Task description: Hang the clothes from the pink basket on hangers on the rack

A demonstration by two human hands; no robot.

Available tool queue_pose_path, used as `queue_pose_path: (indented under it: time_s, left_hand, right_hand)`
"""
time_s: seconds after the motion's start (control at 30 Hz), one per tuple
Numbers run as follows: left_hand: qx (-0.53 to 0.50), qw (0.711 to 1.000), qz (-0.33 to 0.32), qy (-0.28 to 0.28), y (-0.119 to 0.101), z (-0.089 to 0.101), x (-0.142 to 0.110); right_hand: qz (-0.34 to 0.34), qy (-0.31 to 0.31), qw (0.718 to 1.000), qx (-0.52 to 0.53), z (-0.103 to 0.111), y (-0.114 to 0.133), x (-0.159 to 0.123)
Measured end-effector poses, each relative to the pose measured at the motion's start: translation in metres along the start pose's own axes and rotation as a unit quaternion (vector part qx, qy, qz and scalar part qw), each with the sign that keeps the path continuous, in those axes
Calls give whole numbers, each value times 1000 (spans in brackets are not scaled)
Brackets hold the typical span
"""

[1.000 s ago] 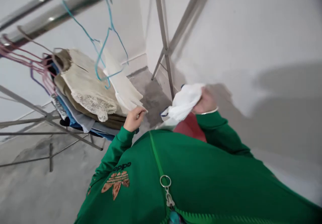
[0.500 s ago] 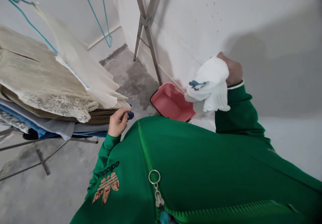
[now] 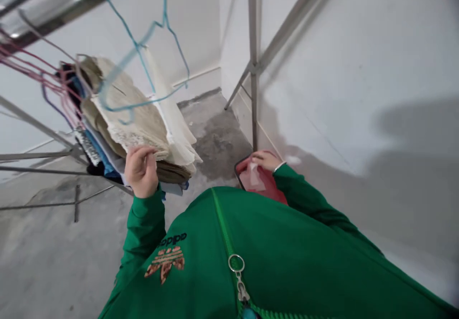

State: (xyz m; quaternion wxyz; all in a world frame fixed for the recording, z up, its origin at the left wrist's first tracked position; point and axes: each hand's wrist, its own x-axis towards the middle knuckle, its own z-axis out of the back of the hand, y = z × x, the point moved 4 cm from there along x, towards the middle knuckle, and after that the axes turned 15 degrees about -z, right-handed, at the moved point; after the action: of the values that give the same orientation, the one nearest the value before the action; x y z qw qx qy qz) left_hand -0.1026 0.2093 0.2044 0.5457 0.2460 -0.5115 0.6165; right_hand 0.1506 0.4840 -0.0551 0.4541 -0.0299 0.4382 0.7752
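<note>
At the left, my left hand (image 3: 141, 170) is closed, its fingers curled beside the lacy hem of a beige garment (image 3: 131, 101). Whether cloth is pinched in it is hidden. A white garment (image 3: 174, 127) hangs just beyond. Above this hand is a blurred light-blue wire hanger (image 3: 143, 103) with no garment on it. Low at the right, my right hand (image 3: 266, 159) is at the far rim of a red plastic basket (image 3: 272, 190), fingers bent. A pale patch (image 3: 255, 178) shows below the fingers; I cannot tell whether it is cloth.
Several clothes on pink and other hangers (image 3: 64, 84) crowd the left under a shiny metal rail (image 3: 79, 1). A rack's crossed metal legs (image 3: 253, 68) stand by the white wall (image 3: 358, 51). The concrete floor (image 3: 218, 137) has a dark stain.
My right hand has come down and left to the basket, and the white cloth it held is no longer plainly seen. My left hand has moved up and left. The view has shifted, showing the rail.
</note>
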Motion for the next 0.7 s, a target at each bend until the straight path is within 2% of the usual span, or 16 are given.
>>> queue_pose_path:
  time_s: [0.1,0.17,0.3,0.37,0.43,0.5,0.7]
  left_hand:
    - [27,999,-2,-31,15,-1,26]
    - [15,1000,2,-7,33,-15,39]
    - [-61,993,51,89,73,-69,55]
    - [-85,986,77,124,81,-96,59]
    - [-97,979,88,153,77,-117,61]
    - [-73,978,104,166,65,-127,61]
    - [52,966,182,177,33,-123,49]
  right_hand:
    - [33,76,997,0,-36,35,3]
    - [62,115,991,2,-51,56,3]
    - [114,161,980,10,-63,85,2]
    - [131,173,976,15,-64,91,1]
    - [140,180,973,23,-63,92,0]
    - [132,188,972,42,-63,90,-1]
    - [85,197,973,88,-66,80,-7]
